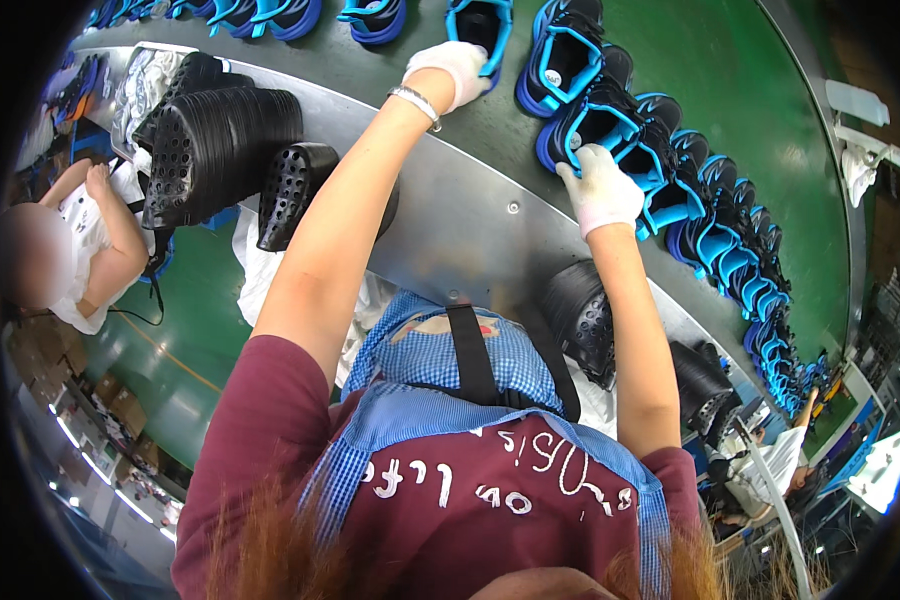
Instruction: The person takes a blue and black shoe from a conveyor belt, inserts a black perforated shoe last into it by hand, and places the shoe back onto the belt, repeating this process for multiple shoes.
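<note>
My left hand, in a white glove, grips the heel end of a black and blue sneaker at the top of the view. To the right, my gloved right hand has its fingers hooked over the heel collar of another sneaker with a bright blue lining. A round white sticker shows inside that shoe. Just beyond it stands a similar sneaker, apart from the one at my left hand. All these shoes rest on a green conveyor belt, their openings facing up.
A metal ledge runs between me and the belt. Nested stacks of black perforated plastic shoe inserts stand on its left, more by my right forearm. Sneakers line the belt rightward. A seated person is at left, another at right.
</note>
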Demonstrator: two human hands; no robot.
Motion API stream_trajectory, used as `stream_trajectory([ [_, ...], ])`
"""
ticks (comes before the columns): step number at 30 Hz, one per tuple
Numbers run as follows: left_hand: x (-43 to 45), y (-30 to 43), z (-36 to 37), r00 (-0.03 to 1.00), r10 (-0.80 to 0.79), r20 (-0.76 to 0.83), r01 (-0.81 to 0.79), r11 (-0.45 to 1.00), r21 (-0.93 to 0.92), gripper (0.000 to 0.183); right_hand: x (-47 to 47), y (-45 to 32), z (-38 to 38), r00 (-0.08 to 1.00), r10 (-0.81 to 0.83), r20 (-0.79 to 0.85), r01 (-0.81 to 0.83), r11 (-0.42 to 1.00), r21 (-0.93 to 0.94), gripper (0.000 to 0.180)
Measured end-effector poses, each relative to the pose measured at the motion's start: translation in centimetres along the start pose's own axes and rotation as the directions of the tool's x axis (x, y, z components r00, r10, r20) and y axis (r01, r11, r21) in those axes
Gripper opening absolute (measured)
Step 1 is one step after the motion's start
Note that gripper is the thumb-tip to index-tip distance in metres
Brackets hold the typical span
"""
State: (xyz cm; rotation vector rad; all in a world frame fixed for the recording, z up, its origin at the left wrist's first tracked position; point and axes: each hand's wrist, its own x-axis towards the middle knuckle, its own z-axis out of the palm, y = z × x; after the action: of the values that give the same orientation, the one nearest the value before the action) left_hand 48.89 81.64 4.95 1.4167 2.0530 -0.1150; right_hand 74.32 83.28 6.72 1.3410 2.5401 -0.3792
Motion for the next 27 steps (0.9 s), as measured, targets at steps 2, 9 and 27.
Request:
stream_trajectory([
  [2,0.0,-0.6,1.3,0.991,0.048,-0.129,-0.049,0.999,-0.004,0.054,-0.2,0.7,-0.7,1.0,0.006,0.004,-0.006,1.0,-0.015,0.032],
  [9,0.2,-1.4,0.8,0.627,-0.217,-0.749,-0.125,0.92,-0.371,0.062,-3.7,9.0,-0.5,0.997,-0.026,-0.07,0.027,1.0,0.013,0.029],
  [27,6.5,-4.2,0.5,0.863,-0.209,-0.46,0.06,0.947,-0.317,0.077,-3.1,7.6,0.9,0.995,-0.047,0.092,0.04,0.996,0.084,0.028],
])
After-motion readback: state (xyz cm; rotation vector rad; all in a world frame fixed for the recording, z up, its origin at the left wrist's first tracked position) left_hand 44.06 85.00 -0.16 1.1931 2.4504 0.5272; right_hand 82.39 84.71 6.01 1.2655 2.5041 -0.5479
